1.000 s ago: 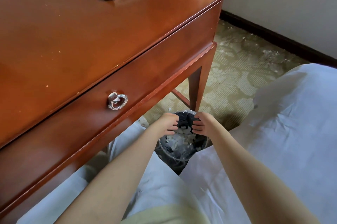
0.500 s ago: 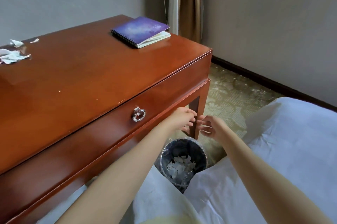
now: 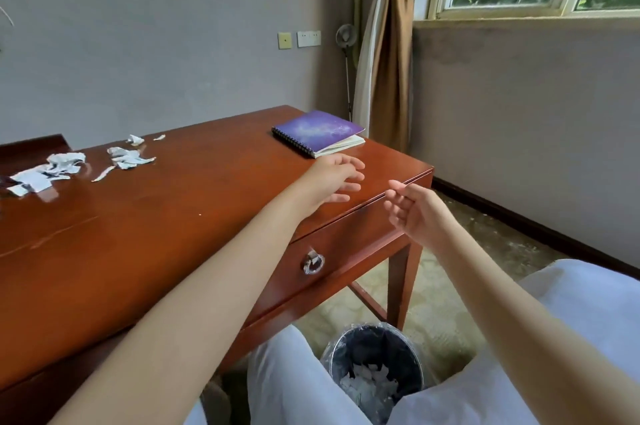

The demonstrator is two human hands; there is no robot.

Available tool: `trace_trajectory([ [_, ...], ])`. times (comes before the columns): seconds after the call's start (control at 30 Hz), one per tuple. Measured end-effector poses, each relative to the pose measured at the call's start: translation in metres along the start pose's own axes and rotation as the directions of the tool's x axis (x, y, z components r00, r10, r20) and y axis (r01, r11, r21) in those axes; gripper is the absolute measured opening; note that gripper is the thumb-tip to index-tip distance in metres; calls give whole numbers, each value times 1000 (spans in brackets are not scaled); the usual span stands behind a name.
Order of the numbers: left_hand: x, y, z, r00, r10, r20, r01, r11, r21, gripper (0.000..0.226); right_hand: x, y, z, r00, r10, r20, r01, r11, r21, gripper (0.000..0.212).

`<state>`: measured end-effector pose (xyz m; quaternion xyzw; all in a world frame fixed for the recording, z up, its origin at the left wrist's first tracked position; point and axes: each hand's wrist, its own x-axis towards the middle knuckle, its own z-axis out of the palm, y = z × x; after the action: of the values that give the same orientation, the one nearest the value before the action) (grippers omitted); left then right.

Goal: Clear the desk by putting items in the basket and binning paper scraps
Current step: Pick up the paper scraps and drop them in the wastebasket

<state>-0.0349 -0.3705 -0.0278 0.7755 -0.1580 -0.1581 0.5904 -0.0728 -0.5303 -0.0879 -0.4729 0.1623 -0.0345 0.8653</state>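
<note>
Holding left hand (image 3: 334,178) and right hand (image 3: 412,213) spread and empty near desk (image 3: 173,216) corner; probably worth heaping scraps (image 3: 62,165) before carrying to bin (image 3: 381,346).

No text, label, brand or number can be read here. The torn white paper scraps (image 3: 52,171) on the reddish-brown wooden desk (image 3: 173,216) carry some dark marks, but these are too small and blurred to read. The purple spiral-bound notebook (image 3: 318,130) shows only a starry pattern on its cover.
</note>
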Motion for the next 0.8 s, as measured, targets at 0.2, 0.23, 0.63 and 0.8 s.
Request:
trace_trajectory([
  [0.2,-6,7,-64,984,-29,-178,19,998,-61,19,11,-13,54,995,-5,101,7,1000,-21,25],
  [0.23,-7,6,-74,978,-36,-205,23,998,-63,18,13,-12,63,993,-2,115,6,999,-34,25],
  [0.63,-19,-13,-189,877,-82,-473,79,996,-27,17,47,20,194,957,94,276,7,939,-343,23],
  [0.8,-20,-29,-231,825,-120,-552,121,992,-35,16,62,40,244,938,136,320,29,888,-460,24],
])
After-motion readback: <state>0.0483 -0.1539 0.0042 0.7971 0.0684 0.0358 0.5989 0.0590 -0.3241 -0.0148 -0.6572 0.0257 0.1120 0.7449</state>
